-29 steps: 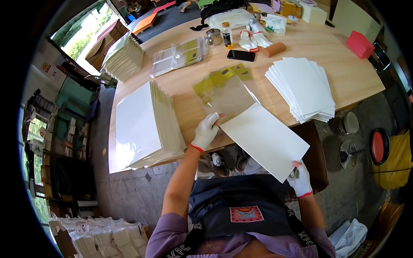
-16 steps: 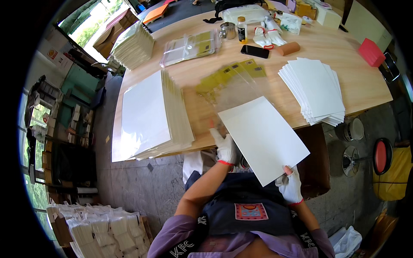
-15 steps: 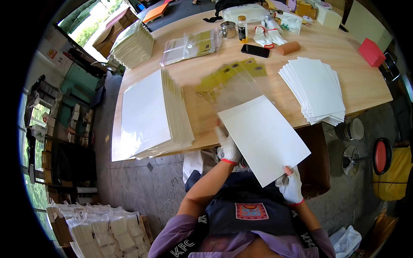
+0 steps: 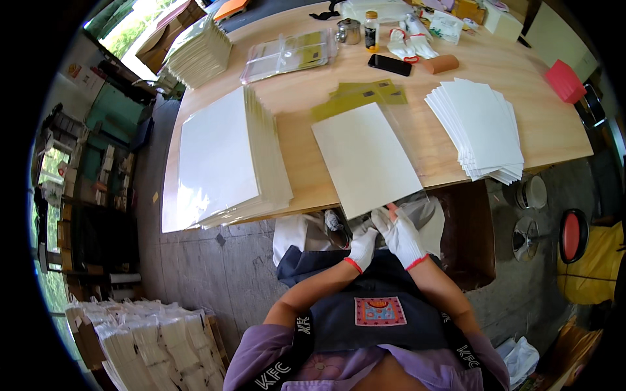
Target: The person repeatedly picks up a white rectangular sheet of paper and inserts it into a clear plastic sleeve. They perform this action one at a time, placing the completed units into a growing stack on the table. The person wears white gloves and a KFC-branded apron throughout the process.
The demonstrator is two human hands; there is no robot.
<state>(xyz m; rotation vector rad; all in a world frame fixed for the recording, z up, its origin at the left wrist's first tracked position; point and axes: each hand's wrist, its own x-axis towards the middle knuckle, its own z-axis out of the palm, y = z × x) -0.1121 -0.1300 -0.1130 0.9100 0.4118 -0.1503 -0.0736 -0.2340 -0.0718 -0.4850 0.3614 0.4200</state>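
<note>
A white board (image 4: 368, 159) lies flat at the table's front edge, its near end overhanging. Clear plastic shows along its right side and near corner, from a clear bag with a mustard-yellow end (image 4: 342, 104). My right hand (image 4: 399, 238), in a white glove with bare fingertips, is closed at the board's near edge, on the bag's plastic. Close beside it, my gloved left hand (image 4: 364, 246) is closed too; what its fingers pinch is hidden. On the left rises a stack of boards in clear bags (image 4: 218, 153). A fanned pile of white boards (image 4: 479, 130) lies on the right.
Farther back are a black phone (image 4: 389, 64), a brown cylinder (image 4: 441, 64), a bottle (image 4: 372, 32), a metal pot (image 4: 348, 31), gloves (image 4: 414, 45) and packs of clear bags (image 4: 287, 57). Another tall stack (image 4: 199, 52) stands at the back left. A brown carton (image 4: 466, 241) sits below the table.
The white board has gone from my hands' tilted hold down onto the bags at the table edge. My right hand has moved left and up, my left hand slightly right and down; they are together.
</note>
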